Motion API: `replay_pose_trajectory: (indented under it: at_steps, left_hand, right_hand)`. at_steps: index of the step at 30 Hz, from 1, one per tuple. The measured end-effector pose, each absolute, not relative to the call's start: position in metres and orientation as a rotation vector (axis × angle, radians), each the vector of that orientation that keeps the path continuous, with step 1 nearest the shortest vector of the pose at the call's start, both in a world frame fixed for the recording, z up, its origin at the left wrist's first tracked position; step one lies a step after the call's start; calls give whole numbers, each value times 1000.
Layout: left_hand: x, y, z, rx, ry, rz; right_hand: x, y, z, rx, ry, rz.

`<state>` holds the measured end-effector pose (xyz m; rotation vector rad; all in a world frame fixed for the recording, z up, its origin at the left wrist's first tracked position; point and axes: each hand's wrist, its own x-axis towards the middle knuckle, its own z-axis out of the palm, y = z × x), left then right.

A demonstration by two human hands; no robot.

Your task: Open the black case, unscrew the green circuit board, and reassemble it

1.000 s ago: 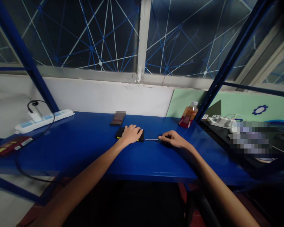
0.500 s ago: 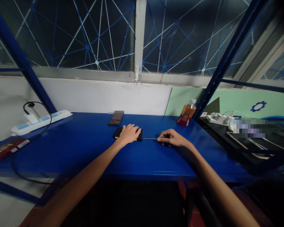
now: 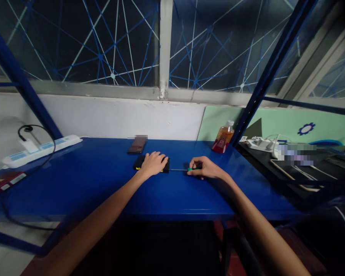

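Note:
My left hand (image 3: 153,163) lies over a flat black box (image 3: 137,162) with yellow marks along its near side. Its fingers are bent over the top and hold the box against the blue table. To the right, my right hand (image 3: 202,167) is closed around the green and black handle of a screwdriver (image 3: 179,170). The thin metal shaft points left and meets the right side of the box. Whether the tip sits inside a hole there I cannot tell.
Behind the box lies a dark phone (image 3: 137,145). A drink bottle (image 3: 223,138) stands at the back right. On the left are a white power strip (image 3: 46,150), a black cable (image 3: 54,147) and a red box (image 3: 8,181). Chargers and cables lie on the black surface (image 3: 258,157) at right.
The whole view has shifted slightly, with things now a little further left. More of the screwdriver's green handle shows between my right fingers. My left hand stays on the box.

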<state>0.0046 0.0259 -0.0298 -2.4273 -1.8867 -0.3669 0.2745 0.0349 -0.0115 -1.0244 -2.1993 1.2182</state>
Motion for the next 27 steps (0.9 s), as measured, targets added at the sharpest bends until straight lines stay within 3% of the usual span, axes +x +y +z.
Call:
replay_pose_trajectory:
  at_steps: [8,15,21,27]
  left_hand:
    - [3,29,-35,-2424,-1863,-393]
    - [3,28,-34,-2428,-1880,-385]
    - [6,26,-31,-2420,-1911,-371]
    - [6,25,-29,-2412,-1912,-369]
  right_hand:
    - [273,33,-7,-1028,-2324,1028]
    - [273,39,-13,-943,-2271,989]
    - [274,37,-12,-1078,-2241,1188]
    - [273,33,-8,-1076,-2311,1042]
